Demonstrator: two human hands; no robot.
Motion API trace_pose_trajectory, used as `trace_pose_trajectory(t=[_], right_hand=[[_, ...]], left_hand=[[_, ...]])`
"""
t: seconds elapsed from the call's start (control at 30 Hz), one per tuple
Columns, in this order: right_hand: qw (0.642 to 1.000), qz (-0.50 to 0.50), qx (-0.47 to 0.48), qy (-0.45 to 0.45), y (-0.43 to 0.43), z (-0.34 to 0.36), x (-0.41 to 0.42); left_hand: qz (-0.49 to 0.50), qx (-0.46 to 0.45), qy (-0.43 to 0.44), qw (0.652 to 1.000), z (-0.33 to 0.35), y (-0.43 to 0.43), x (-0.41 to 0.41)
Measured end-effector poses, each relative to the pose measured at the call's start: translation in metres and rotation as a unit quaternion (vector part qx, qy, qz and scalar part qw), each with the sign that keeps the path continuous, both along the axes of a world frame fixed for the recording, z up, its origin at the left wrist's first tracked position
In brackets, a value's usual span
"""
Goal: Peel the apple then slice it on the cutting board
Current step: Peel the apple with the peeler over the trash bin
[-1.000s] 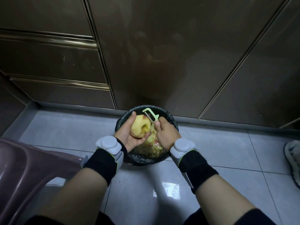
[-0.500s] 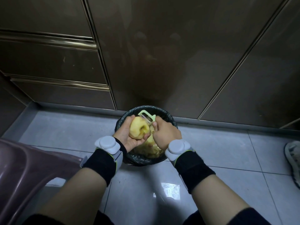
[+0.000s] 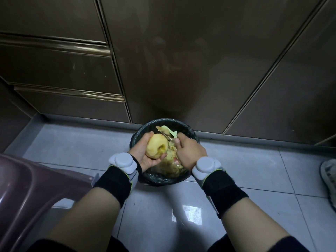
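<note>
My left hand (image 3: pixel 145 155) cups a pale yellow apple (image 3: pixel 156 146), mostly bare of skin, over a small bin. My right hand (image 3: pixel 190 151) grips a light green peeler (image 3: pixel 170 133), whose head is just beyond the apple's far side with a strip of peel hanging on it. Both wrists wear black bands with white sensor pucks. No cutting board is in view.
The black-lined bin (image 3: pixel 189 132) holds a heap of peelings and stands on grey floor tiles against dark brown cabinet fronts (image 3: pixel 181 60). A purple plastic stool (image 3: pixel 27 188) is at the lower left. A shoe (image 3: pixel 329 177) shows at the right edge.
The peeler stroked down onto the apple's top and has now come away to the far right with a strip of peel. The apple has turned in my left hand, its stem hollow now facing me.
</note>
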State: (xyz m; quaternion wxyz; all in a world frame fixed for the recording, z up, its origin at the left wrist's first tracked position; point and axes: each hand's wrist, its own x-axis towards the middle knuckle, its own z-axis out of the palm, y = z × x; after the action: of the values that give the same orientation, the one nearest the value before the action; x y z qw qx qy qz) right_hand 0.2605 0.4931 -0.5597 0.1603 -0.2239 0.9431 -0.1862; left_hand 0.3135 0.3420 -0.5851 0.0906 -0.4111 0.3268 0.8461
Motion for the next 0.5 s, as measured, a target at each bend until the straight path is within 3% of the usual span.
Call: trace_pose_trajectory(t=[0.23, 0.4, 0.5], right_hand=[[1.000, 0.006, 0.011, -0.017, -0.006, -0.002, 0.000], [0.977, 0.003, 0.162, -0.138, 0.002, -0.024, -0.005], [0.985, -0.034, 0.122, -0.119, 0.004, -0.019, -0.009]], left_hand=[[-0.031, -0.001, 0.013, 0.999, 0.003, 0.001, 0.000], [-0.033, 0.025, 0.018, 0.999, 0.004, 0.000, 0.003], [-0.034, 0.039, 0.026, 0.998, 0.002, -0.003, 0.005]])
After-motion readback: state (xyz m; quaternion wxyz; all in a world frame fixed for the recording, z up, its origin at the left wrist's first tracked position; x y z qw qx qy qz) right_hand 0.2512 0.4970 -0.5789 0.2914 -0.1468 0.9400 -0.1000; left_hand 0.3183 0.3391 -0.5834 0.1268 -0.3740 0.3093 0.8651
